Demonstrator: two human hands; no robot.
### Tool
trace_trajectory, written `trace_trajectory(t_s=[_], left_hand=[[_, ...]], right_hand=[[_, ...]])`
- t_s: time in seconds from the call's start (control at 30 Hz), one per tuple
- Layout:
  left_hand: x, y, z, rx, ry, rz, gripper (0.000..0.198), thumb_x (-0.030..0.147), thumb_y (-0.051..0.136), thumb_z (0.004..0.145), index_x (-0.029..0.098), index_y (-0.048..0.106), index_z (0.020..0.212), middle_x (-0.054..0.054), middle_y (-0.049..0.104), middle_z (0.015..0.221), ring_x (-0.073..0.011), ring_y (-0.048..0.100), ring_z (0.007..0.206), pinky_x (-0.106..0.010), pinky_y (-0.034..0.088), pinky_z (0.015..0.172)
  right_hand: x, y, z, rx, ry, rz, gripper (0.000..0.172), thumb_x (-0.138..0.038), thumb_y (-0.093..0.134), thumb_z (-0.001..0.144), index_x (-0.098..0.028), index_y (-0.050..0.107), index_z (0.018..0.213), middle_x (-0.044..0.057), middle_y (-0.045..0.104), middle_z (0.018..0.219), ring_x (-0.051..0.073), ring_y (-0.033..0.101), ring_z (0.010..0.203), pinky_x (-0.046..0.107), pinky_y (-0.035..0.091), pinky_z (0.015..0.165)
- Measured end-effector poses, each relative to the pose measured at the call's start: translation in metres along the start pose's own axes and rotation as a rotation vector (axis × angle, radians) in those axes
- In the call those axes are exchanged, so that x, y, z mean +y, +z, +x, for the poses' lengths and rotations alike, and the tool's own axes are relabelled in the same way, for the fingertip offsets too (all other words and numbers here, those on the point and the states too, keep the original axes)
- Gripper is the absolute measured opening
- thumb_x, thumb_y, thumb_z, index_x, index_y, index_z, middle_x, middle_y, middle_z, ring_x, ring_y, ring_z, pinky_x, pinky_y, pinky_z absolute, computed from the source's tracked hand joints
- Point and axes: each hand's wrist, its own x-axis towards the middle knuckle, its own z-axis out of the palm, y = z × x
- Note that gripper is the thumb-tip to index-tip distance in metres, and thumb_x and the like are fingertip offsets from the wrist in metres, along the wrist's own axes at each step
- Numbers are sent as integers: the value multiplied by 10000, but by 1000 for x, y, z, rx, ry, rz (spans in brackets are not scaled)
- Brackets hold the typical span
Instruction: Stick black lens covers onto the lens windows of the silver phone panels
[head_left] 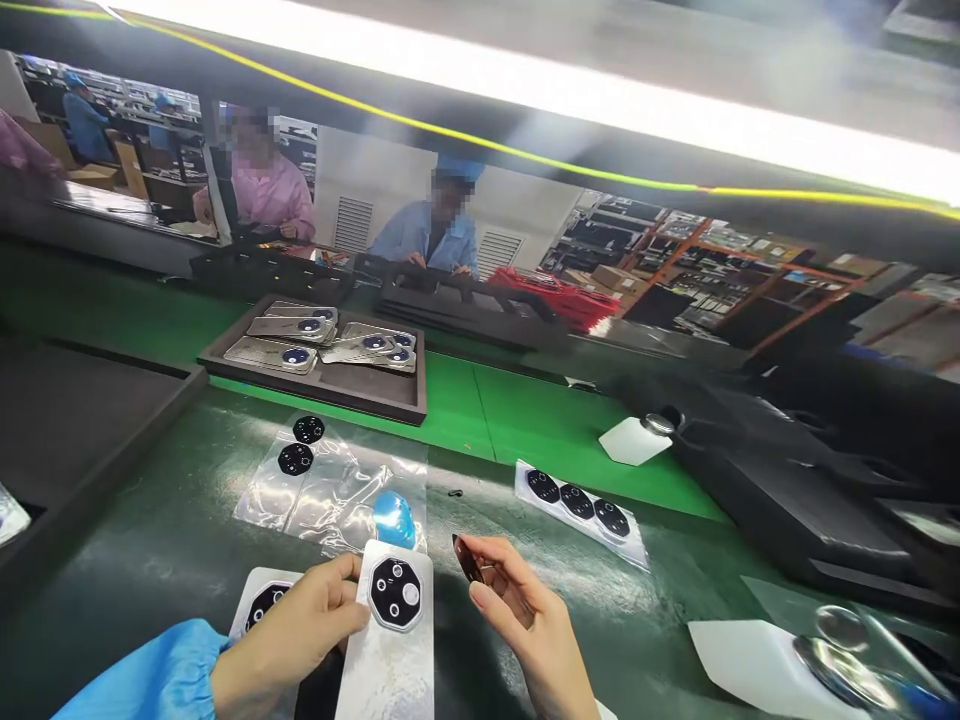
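Observation:
My left hand (pixel 300 625), in a blue sleeve, grips the edge of a white phone back cover (pixel 388 665) at the bottom centre. A black octagonal camera opening (pixel 396 594) with several round holes shows near the cover's top. My right hand (pixel 529 620) pinches a thin dark camera lens cover (pixel 468 560) on edge between thumb and fingers, to the right of the phone back cover and apart from it. Partly hidden behind my left hand lies a second white phone back cover (pixel 257 583).
Clear film (pixel 262 500) with black lens covers (pixel 295 459) and a blue film piece (pixel 394 518) lies ahead. A strip of lens covers (pixel 577 502) is to its right. Beyond stands a tray (pixel 367 399) of phone covers. Black trays (pixel 787 480) line the right. Co-workers sit opposite.

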Motion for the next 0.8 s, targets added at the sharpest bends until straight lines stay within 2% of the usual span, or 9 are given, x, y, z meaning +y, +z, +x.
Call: trace_trajectory(t_s=[0.23, 0.37, 0.63, 0.8], left_hand=[[4, 2, -2, 39, 0, 30, 350, 217, 592, 766, 162, 597, 1112, 31, 665, 705, -160, 614, 697, -262, 389, 673], [5, 1, -4, 67, -33, 78, 356, 241, 608, 774, 171, 599, 1122, 38, 639, 683, -163, 582, 668, -278, 387, 672], [4, 0, -5, 23, 15, 60, 307, 253, 607, 812, 171, 588, 1107, 17, 659, 729, -194, 625, 756, -302, 410, 734], [5, 1, -5, 32, -6, 72, 315, 235, 585, 803, 162, 574, 1109, 23, 664, 729, -155, 586, 677, -274, 376, 676]], right_hand=[[7, 1, -4, -8, 21, 39, 357, -432, 759, 790, -244, 719, 1091, 100, 643, 1140, 262, 660, 996, 380, 545, 917], [6, 2, -5, -36, -1, 7, 320, -417, 734, 817, -250, 701, 1089, 83, 635, 1100, 244, 652, 965, 345, 546, 869], [4, 5, -4, -43, -95, -120, 305, -398, 704, 836, -242, 684, 1097, 74, 613, 1047, 227, 616, 924, 310, 535, 789], [1, 8, -4, -14, -122, -149, 281, -381, 707, 817, -247, 693, 1064, 57, 607, 983, 205, 601, 840, 300, 536, 742]])
